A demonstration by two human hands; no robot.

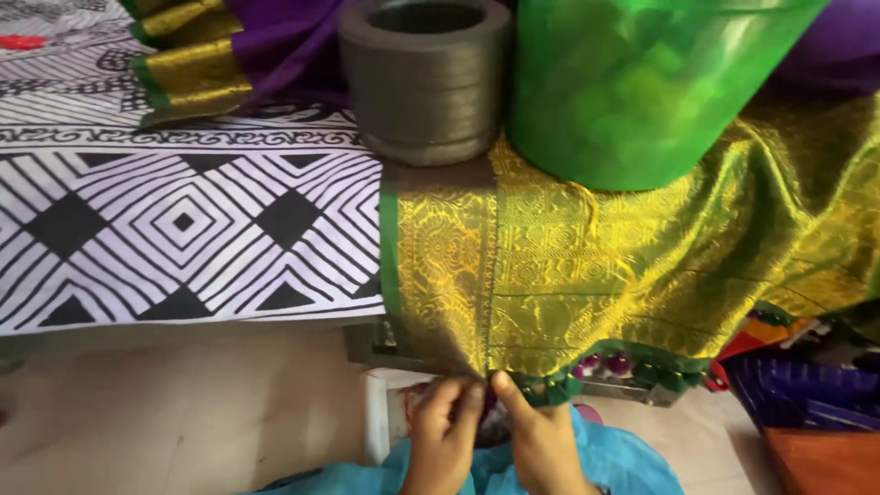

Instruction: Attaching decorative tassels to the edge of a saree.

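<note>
A gold brocade cloth point(587, 266) with a green border hangs over the front edge of a raised surface. Both hands pinch its lower hem near the bottom middle of the head view. My left hand point(442, 438) grips the hem from the left, fingers closed on the fabric. My right hand point(541, 442) holds the same edge just to the right, thumb up against the green trim. Small maroon beads or tassels point(605, 366) hang along the hem to the right of my hands. Teal cloth point(632, 463) covers my lap below.
A dark grey stone mortar point(423, 78) and a shiny green plastic bucket point(642, 87) stand on the cloth at the back. A black-and-white patterned sheet point(183, 229) covers the left. Purple and gold fabric point(229, 46) is bunched at top left. A purple basket point(807, 390) sits at right.
</note>
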